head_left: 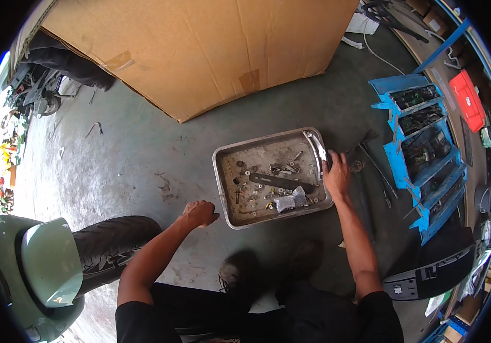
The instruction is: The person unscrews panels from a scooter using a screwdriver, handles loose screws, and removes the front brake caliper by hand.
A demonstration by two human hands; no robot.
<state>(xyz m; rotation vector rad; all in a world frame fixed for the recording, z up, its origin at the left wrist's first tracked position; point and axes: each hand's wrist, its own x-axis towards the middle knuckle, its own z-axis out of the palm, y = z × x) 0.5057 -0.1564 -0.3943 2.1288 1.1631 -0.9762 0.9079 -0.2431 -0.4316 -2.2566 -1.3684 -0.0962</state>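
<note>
A shallow metal tray (221, 188) lies on the floor before me. Small bolts, nuts and washers are scattered in it, along with a long dark flat bar (279, 182) and a clear plastic bag of small parts (291, 199). At the tray's right side my right hand (337, 176) has its fingers closed at the lower end of a curved, shiny silver strip (315, 147), which lies along the inner wall. My left hand (201, 214) is curled closed just outside the tray's left edge; whatever is inside its fingers, if anything, is hidden.
A large cardboard box (211, 51) stands beyond the tray. To the right is an opened blue cantilever toolbox (422, 148), with long-handled tools (378, 171) beside it. A black panel (434, 274) lies at lower right. A green-fendered wheel (114, 243) is at lower left.
</note>
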